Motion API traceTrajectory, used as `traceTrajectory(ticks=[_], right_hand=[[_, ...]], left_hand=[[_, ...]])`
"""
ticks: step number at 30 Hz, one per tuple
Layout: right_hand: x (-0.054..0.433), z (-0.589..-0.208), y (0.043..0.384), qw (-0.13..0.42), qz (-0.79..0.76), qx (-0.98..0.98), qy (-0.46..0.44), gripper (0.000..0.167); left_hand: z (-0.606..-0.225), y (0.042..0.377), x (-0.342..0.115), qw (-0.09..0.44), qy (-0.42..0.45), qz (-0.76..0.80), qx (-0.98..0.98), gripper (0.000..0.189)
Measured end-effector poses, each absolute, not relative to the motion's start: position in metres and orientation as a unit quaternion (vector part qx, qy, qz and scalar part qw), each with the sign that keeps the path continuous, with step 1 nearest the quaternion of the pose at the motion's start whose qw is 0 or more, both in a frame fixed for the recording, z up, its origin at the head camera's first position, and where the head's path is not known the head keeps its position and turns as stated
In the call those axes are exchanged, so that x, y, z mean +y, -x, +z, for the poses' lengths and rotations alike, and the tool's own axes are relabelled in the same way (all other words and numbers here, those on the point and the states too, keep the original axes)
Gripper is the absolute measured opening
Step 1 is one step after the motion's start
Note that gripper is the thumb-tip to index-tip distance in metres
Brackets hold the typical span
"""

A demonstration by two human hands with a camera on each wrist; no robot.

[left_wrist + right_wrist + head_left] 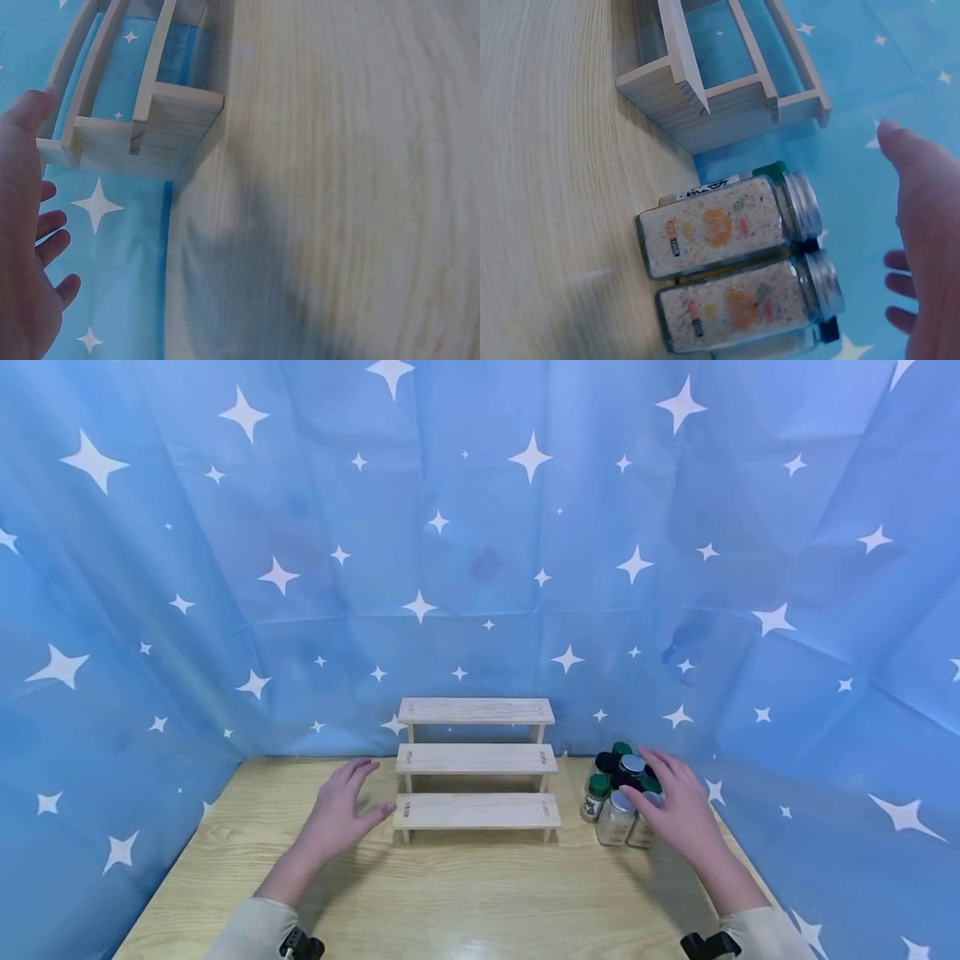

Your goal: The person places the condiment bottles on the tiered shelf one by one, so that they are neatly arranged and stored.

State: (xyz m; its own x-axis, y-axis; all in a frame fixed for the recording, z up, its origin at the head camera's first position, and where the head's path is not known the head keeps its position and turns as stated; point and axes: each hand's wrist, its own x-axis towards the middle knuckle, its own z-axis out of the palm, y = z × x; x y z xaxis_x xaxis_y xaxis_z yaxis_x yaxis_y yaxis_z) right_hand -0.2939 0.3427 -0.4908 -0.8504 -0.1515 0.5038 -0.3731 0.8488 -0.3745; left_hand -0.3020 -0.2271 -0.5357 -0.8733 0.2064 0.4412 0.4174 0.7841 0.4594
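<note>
A three-tier wooden step rack stands at the back middle of the table. To its left my left hand hovers with spread, gently bent fingers, the thumb pointing at the lowest tier and nothing held. On the rack's right side stands a tight cluster of spice jars. A green-lidded jar and a silver-lidded jar are at its front. My right hand is over the right side of this cluster, thumb and fingers apart, partly hiding some jars. The right wrist view shows two silver-lidded jars with pale, grainy contents.
The light wood-grain tabletop stretches in front of the rack. A blue curtain with white stars hangs behind and along both sides, close to the table's edges. A dark band with a small device circles each wrist.
</note>
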Motion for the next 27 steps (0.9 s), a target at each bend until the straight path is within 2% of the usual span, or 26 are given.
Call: traceTrajectory(ticks=[7,17,27], right_hand=[[0.349,-0.501,0.287,0.237,0.268,-0.923,-0.14,0.069],[0.354,-0.518,0.279,0.201,0.31,-0.925,-0.09,0.064],[0.356,-0.529,0.275,0.194,0.357,-0.911,-0.069,0.059]], left_hand=[[-0.548,0.301,-0.221,0.151,0.169,-0.311,-0.923,0.081],[-0.56,0.298,-0.212,0.087,0.157,-0.359,-0.916,0.09],[-0.567,0.301,-0.206,0.078,0.159,-0.373,-0.911,0.089]])
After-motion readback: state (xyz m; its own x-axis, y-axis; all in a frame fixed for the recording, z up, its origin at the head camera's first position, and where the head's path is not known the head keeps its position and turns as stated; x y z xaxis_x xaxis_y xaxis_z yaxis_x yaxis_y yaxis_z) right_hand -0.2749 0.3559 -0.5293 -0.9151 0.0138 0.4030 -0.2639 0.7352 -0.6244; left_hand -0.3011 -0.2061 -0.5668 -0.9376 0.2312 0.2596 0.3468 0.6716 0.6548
